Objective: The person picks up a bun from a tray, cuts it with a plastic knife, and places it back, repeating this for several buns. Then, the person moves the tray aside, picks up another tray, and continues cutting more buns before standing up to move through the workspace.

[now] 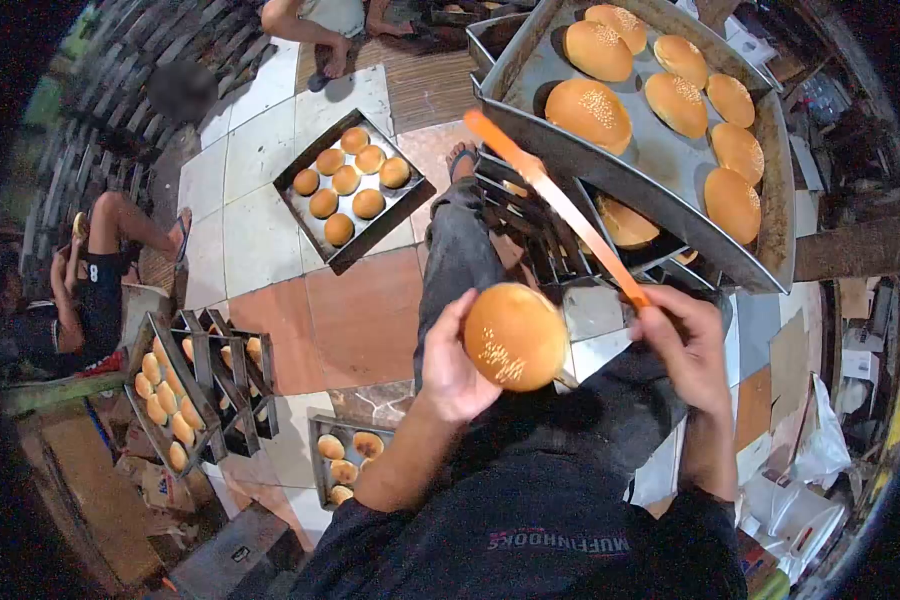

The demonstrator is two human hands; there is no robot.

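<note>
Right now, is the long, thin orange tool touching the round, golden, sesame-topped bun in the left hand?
Apart. The head view shows background plainly between the orange tool and the nearest edge of the sesame-topped bun.

On my feed I count two hands: the left hand [453, 368] holds one bun [516, 336], the right hand [688, 350] one orange tool [582, 222]. The upper tray [656, 156] carries eight buns; the floor tray [388, 224] nine, eight edging one.
</note>
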